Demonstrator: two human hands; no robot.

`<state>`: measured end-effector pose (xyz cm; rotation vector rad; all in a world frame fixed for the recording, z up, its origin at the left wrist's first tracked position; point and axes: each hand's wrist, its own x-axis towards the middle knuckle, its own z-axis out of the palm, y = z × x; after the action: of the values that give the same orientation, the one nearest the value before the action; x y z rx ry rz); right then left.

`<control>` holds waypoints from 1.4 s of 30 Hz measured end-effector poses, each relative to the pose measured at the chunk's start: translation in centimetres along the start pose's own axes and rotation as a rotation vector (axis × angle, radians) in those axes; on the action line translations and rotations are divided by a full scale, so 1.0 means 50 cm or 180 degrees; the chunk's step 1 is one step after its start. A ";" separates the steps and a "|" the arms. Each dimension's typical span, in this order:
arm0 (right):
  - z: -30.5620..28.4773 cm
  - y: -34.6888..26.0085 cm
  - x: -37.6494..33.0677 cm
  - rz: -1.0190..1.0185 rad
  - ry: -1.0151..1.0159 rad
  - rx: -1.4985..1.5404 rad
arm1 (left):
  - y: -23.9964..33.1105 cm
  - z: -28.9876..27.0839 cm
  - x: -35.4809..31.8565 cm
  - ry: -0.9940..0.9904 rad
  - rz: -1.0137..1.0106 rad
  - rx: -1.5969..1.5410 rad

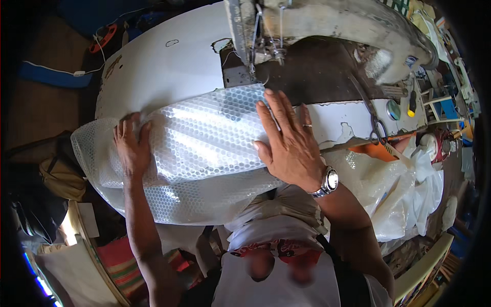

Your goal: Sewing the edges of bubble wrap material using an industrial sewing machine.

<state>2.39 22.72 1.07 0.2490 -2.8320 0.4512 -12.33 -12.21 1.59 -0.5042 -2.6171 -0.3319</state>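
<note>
A sheet of clear bubble wrap point(204, 138) lies across the white sewing table point(158, 61), folded over, its lower part hanging past the near edge. My left hand point(133, 148) rests on its left part, fingers spread and thumb apart. Flat on the right end is my right hand point(291, 146), fingers stretched out, with a ring and a metal wristwatch. Just beyond those fingertips, the sheet's far right corner reaches the needle area of an old sewing machine point(327, 20). Whether the needle touches the sheet I cannot tell.
Large dark scissors point(377, 123) lie right of the machine, beside a round tin point(393, 109) and a yellow-handled screwdriver point(412, 105). An orange piece point(376, 151) sits at the table's edge. More clear plastic wrap point(383, 199) is heaped at the right. A brown bag point(64, 179) is at the left.
</note>
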 end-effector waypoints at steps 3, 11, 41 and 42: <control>0.000 0.006 0.008 -0.0212 -0.0017 -0.0171 | 0.093 -0.021 0.029 0.0225 0.0610 -0.0771; -0.024 0.035 0.046 -0.0127 -0.0190 0.0131 | 0.323 0.071 0.102 -0.1202 0.2336 -0.1195; -0.017 0.000 -0.049 -0.0252 -0.0081 -0.0018 | 0.327 0.056 0.051 -0.1335 0.2223 -0.0679; -0.015 -0.001 -0.051 -0.0210 -0.0090 0.0005 | 0.331 0.055 0.051 -0.1376 0.2247 -0.0685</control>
<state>4.99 23.24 1.06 0.3507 -2.8412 0.4390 -8.84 4.36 2.85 -1.6667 -2.5792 -0.2867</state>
